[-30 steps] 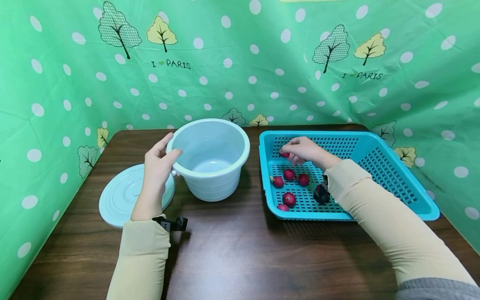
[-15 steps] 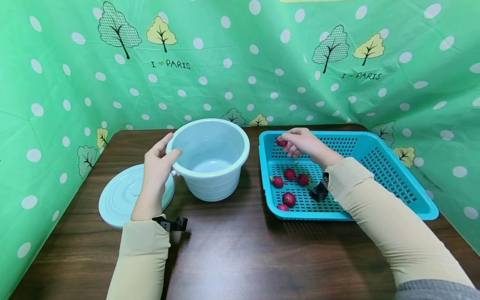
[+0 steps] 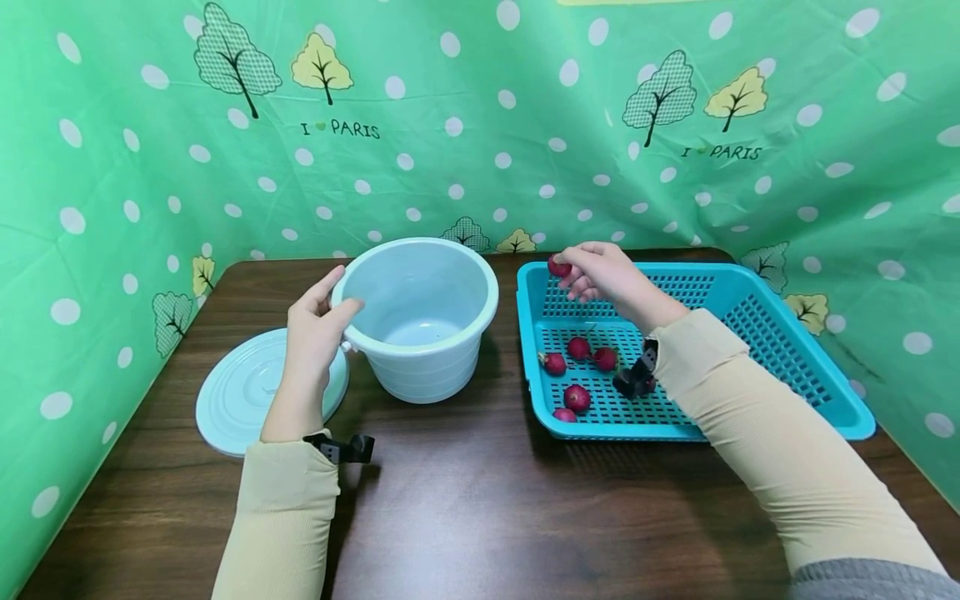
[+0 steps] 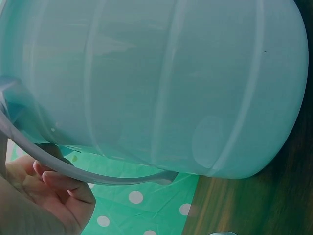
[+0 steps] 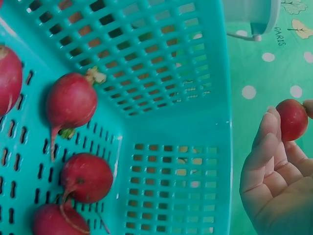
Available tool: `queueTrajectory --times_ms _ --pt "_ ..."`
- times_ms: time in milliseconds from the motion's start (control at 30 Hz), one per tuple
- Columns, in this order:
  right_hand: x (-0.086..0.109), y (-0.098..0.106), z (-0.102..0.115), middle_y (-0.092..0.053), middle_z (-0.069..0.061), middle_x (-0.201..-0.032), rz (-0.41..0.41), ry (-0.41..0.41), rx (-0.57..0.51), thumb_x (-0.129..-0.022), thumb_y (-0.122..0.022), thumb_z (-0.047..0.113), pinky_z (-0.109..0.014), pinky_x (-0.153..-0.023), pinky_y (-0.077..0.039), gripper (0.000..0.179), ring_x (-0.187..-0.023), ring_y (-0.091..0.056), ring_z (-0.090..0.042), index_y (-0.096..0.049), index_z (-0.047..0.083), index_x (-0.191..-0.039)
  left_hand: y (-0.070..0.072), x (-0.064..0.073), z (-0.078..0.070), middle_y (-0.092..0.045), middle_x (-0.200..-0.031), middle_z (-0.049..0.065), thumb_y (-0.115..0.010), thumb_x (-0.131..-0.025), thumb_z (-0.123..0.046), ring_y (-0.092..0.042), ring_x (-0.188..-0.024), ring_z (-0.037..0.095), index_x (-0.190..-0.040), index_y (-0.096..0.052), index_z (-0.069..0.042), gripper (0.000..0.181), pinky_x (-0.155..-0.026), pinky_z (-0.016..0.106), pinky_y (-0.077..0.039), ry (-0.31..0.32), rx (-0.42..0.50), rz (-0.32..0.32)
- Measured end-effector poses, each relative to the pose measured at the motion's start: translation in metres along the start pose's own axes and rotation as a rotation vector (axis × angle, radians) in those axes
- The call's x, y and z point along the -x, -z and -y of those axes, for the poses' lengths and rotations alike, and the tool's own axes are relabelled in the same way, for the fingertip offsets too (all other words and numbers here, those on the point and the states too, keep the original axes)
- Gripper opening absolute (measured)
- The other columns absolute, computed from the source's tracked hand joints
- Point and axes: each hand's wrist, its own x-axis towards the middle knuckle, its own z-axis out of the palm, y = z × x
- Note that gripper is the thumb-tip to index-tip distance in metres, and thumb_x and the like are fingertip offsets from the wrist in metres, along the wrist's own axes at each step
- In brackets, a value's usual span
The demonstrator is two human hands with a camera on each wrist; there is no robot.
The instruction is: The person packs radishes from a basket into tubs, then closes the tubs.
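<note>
My left hand [image 3: 313,333] grips the rim of a pale blue bucket [image 3: 427,367] on its left side, thumb over the inside edge. The left wrist view shows the bucket's ribbed wall [image 4: 146,88] and its curved handle [image 4: 98,176] beside my curled fingers. Between thumb and fingertips, my right hand [image 3: 606,279] pinches a red radish [image 3: 558,266] above the back left corner of a blue plastic basket [image 3: 675,432]. Several more radishes, one of them this radish [image 5: 73,100] with a trimmed stem, lie on the basket floor.
A round pale blue lid [image 3: 240,392] lies on the dark wooden table [image 3: 480,517], left of the bucket and partly behind my left forearm. The basket stands right of the bucket with a gap between them. A green patterned cloth [image 3: 450,125] hangs behind the table.
My right hand has lifted the radish from inside the basket up to rim height, moving slightly back and left. My left hand and the bucket have stayed in place.
</note>
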Motion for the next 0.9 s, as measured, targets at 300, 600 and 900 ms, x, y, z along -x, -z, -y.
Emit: queueTrajectory --times_ms 300,600,900 --pt "0.002 -0.006 0.013 -0.07 -0.002 -0.08 -0.013 0.041 -0.061 -0.098 -0.055 0.03 -0.02 -0.057 -0.053 0.026 -0.059 -0.063 -0.012 -0.057 0.006 -0.108 0.001 0.001 -0.001 -0.053 -0.078 -0.005 -0.062 -0.09 -0.016 -0.049 -0.06 0.005 -0.145 -0.052 -0.025 0.057 -0.053 0.016 -0.046 -0.008 -0.006 0.007" --pt "0.006 -0.019 0.025 -0.071 -0.003 -0.081 -0.02 0.079 -0.097 -0.097 -0.057 0.032 -0.022 -0.06 -0.056 0.028 -0.06 -0.062 -0.014 -0.06 0.007 -0.109 0.001 0.002 -0.002 -0.053 -0.077 -0.006 -0.062 -0.09 -0.015 -0.049 -0.06 0.005 -0.145 -0.052 -0.024 0.057 -0.054 0.016 -0.046 -0.008 -0.008 0.008" --pt "0.007 -0.036 0.035 -0.07 -0.004 -0.078 -0.017 0.084 -0.153 -0.096 -0.055 0.033 -0.024 -0.059 -0.055 0.031 -0.059 -0.06 -0.015 -0.062 0.006 -0.11 0.001 0.001 -0.001 -0.054 -0.077 -0.005 -0.062 -0.089 -0.014 -0.048 -0.057 0.005 -0.145 -0.052 -0.024 0.058 -0.052 0.016 -0.045 -0.009 -0.002 0.003"
